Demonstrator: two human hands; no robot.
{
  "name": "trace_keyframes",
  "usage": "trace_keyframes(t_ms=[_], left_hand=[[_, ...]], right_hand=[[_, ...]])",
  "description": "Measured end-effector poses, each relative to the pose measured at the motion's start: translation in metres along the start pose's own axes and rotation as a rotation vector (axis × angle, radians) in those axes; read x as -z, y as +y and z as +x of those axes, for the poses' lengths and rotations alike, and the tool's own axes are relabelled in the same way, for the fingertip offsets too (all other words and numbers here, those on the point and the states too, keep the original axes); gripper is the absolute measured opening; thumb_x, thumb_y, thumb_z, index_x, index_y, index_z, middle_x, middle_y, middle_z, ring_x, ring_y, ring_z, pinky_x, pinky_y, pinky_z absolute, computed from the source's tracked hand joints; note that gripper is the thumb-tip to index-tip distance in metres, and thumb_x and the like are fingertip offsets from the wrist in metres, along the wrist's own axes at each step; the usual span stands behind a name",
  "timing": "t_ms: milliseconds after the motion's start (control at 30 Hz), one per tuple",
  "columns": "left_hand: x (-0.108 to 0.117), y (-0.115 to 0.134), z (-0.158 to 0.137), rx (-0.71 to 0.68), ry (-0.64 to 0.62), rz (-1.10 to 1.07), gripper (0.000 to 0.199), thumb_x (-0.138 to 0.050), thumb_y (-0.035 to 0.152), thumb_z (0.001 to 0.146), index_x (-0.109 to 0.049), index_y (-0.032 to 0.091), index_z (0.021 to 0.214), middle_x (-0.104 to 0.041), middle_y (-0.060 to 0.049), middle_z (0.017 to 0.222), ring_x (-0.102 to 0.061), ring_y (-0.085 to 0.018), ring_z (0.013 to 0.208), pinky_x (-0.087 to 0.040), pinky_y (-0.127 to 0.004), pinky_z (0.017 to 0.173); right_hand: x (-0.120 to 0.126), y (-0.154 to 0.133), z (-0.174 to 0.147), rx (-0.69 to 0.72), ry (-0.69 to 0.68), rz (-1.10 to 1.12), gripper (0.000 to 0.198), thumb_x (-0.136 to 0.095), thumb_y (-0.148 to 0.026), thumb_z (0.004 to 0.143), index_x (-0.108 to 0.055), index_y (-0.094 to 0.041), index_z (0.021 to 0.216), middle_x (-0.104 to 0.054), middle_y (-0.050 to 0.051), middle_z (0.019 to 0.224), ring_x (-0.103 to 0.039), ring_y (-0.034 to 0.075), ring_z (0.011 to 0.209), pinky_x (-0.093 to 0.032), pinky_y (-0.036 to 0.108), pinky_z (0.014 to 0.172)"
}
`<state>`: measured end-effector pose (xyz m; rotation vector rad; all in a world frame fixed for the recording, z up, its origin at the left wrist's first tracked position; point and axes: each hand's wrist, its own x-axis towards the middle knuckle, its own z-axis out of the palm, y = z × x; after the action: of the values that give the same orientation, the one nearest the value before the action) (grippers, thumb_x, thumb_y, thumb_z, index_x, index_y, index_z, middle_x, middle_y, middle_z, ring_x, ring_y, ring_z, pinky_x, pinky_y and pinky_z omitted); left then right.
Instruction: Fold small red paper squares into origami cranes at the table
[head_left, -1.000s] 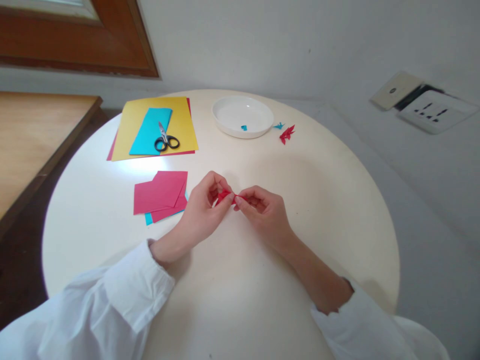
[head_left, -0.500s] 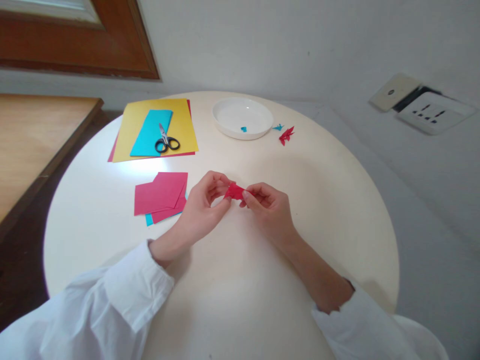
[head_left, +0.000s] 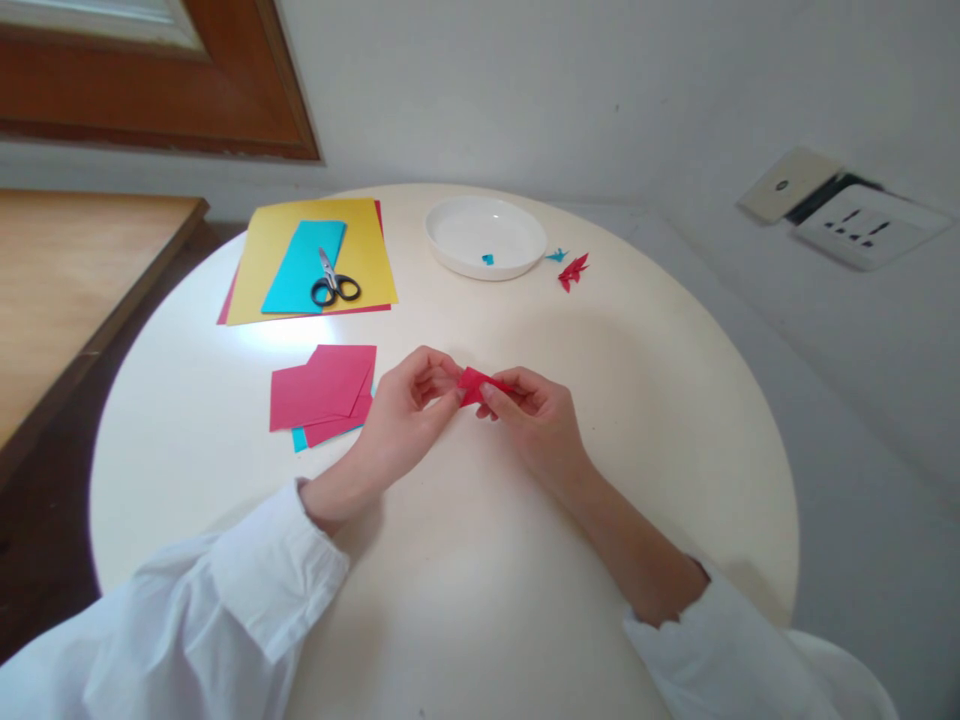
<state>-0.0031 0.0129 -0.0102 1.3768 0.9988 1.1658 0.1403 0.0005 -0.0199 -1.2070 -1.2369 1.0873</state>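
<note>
A small folded piece of red paper point(head_left: 471, 384) is held between my two hands, above the middle of the round white table point(head_left: 480, 560). My left hand point(head_left: 411, 400) pinches its left end between thumb and fingers. On the other side, my right hand point(head_left: 536, 405) grips it with the thumb pressed on top; the fingers hide its right part. Left of my left hand lie several red paper pieces point(head_left: 319, 395), overlapping, with a bit of blue paper point(head_left: 299, 439) showing from underneath.
Scissors point(head_left: 330, 280) with black handles rest on folded blue paper point(head_left: 289, 275), over yellow point(head_left: 367, 240) and red sheets. A white dish point(head_left: 480, 225) holds a small blue scrap point(head_left: 488, 259). Right of it lie small folded paper figures, blue point(head_left: 557, 255) and red point(head_left: 574, 272).
The red paper has turned slightly between my fingers, and its left end now shows a flatter face. My right thumb has shifted a little to the left over it.
</note>
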Motion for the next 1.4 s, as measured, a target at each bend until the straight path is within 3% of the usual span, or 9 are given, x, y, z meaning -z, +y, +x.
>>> trace_keyframes(t_ms=[267,467,733,1400], left_hand=[[0.001,-0.004,0.000,-0.024,-0.016,-0.005,0.012,-0.063,0.016,0.071,-0.052,0.017,0.075,-0.061,0.000,0.070,-0.062,-0.013,0.070,-0.050,-0.027,0.068],[0.004,-0.009,0.001,-0.099,0.042,0.150,0.010,-0.065,0.018,0.070,-0.059,0.017,0.078,-0.063,-0.002,0.079,-0.061,-0.015,0.080,-0.050,-0.029,0.076],[0.006,-0.015,0.002,-0.218,0.033,0.193,0.004,-0.064,0.015,0.071,-0.064,0.018,0.074,-0.065,-0.003,0.078,-0.061,-0.015,0.077,-0.050,-0.030,0.072],[0.006,-0.014,0.002,-0.234,0.035,0.233,0.003,-0.063,0.016,0.073,-0.064,0.018,0.075,-0.064,-0.003,0.077,-0.061,-0.015,0.074,-0.049,-0.029,0.069]], right_hand=[[0.000,0.000,-0.001,0.048,-0.008,-0.013,0.019,-0.066,-0.035,0.070,-0.060,-0.017,0.068,-0.062,-0.001,0.061,-0.059,0.010,0.055,-0.050,0.024,0.056],[0.001,0.000,-0.001,0.037,0.010,-0.026,0.018,-0.067,-0.034,0.069,-0.060,-0.017,0.066,-0.062,-0.001,0.059,-0.058,0.011,0.055,-0.049,0.024,0.055],[-0.001,0.000,0.000,0.017,0.011,-0.008,0.013,-0.066,-0.029,0.069,-0.063,-0.017,0.070,-0.064,-0.001,0.059,-0.059,0.011,0.056,-0.048,0.025,0.055],[0.000,0.001,0.000,0.064,0.048,-0.032,0.011,-0.064,-0.028,0.072,-0.064,-0.017,0.070,-0.064,-0.001,0.061,-0.058,0.010,0.056,-0.048,0.024,0.056]])
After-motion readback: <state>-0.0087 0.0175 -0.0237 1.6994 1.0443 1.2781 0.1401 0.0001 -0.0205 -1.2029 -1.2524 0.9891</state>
